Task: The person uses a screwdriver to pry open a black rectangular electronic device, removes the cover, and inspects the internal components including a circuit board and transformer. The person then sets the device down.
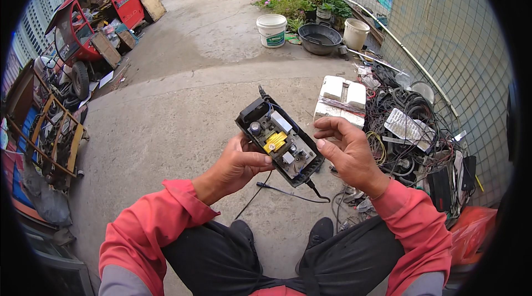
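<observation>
My left hand point(235, 163) grips the near left side of an opened black power adapter point(310, 169), its thumb over the rim and its fingers underneath. Inside the casing lies a circuit board point(303, 147) with a yellow-wrapped transformer point(275, 142), a round capacitor point(255, 128) and pale box-shaped parts. From both ends of the casing run black cables, one point(317, 189) looping down below it. My right hand point(352, 152) hovers beside the adapter's right edge, fingers bent and thumb apart, with nothing visible in it. Whether its thumb touches the casing is hard to tell.
To the right, a tangled heap of cables and scrap point(407, 107) lies beside a white foam block point(339, 102). Farther off stand a white bucket point(271, 31), a black basin point(320, 38) and a red vehicle point(111, 5). Wooden scrap point(58, 135) is piled at the left.
</observation>
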Action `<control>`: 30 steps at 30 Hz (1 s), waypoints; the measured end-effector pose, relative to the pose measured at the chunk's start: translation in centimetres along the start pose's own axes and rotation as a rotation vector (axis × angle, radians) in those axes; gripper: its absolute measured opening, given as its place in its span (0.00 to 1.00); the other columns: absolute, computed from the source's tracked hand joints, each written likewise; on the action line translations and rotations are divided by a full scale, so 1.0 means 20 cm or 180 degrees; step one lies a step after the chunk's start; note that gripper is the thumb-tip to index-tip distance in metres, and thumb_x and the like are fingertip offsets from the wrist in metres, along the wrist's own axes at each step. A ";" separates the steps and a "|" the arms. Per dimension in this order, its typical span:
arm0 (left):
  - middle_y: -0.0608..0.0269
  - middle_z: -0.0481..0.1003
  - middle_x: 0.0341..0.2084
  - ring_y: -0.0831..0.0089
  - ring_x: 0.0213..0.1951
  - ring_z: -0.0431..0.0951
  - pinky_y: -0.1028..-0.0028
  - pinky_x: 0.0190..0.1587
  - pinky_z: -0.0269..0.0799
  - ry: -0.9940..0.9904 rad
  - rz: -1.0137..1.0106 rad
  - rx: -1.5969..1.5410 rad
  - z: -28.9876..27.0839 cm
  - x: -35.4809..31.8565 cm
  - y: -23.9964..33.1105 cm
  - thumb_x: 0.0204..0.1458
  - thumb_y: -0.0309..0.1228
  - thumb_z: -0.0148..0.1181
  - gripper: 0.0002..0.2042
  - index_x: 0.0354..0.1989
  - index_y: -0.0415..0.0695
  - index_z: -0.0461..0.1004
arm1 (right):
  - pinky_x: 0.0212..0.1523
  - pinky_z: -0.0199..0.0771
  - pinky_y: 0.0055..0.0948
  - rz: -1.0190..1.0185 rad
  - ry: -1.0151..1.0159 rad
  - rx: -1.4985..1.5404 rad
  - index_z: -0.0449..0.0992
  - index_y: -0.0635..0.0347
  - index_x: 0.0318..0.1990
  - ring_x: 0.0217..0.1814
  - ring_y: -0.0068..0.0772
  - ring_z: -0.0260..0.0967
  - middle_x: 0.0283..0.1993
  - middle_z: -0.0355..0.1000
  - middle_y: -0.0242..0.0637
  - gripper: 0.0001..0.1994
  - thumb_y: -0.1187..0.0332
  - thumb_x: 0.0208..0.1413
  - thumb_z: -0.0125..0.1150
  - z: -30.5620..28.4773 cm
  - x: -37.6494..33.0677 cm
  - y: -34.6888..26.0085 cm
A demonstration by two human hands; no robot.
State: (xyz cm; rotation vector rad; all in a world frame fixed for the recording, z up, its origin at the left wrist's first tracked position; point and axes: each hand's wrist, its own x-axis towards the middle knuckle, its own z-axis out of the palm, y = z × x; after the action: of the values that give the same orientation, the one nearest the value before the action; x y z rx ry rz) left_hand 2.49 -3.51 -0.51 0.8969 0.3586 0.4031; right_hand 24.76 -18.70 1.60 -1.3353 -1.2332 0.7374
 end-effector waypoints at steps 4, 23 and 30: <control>0.51 0.74 0.57 0.59 0.60 0.77 0.54 0.63 0.76 0.0000 -0.0060 -0.0035 -0.01 0.01 0.00 0.45 0.17 0.69 0.35 0.65 0.37 0.62 | 0.55 0.79 0.32 -0.0096 -0.0026 -0.0064 0.71 0.67 0.56 0.56 0.29 0.72 0.55 0.71 0.39 0.15 0.73 0.65 0.63 0.01 0.00 -0.01; 0.56 0.77 0.54 0.65 0.54 0.80 0.61 0.58 0.78 -0.0217 -0.0040 -0.0077 -0.01 0.00 -0.01 0.41 0.14 0.63 0.33 0.62 0.37 0.67 | 0.54 0.78 0.29 -0.0172 0.0085 0.0061 0.74 0.69 0.53 0.53 0.26 0.73 0.52 0.74 0.36 0.13 0.71 0.66 0.62 -0.01 0.01 0.03; 0.56 0.77 0.54 0.63 0.55 0.80 0.61 0.59 0.77 -0.0150 -0.0011 -0.0068 0.01 -0.01 -0.01 0.40 0.12 0.61 0.33 0.62 0.37 0.68 | 0.51 0.77 0.26 -0.0097 0.0098 0.0093 0.75 0.69 0.53 0.49 0.22 0.72 0.47 0.75 0.35 0.13 0.71 0.66 0.63 -0.01 0.01 0.03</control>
State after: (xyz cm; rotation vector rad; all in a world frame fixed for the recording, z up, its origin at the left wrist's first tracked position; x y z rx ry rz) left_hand 2.47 -3.83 -0.42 0.8833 0.3121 0.3813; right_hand 25.17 -18.54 1.15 -1.2969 -1.2116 0.7084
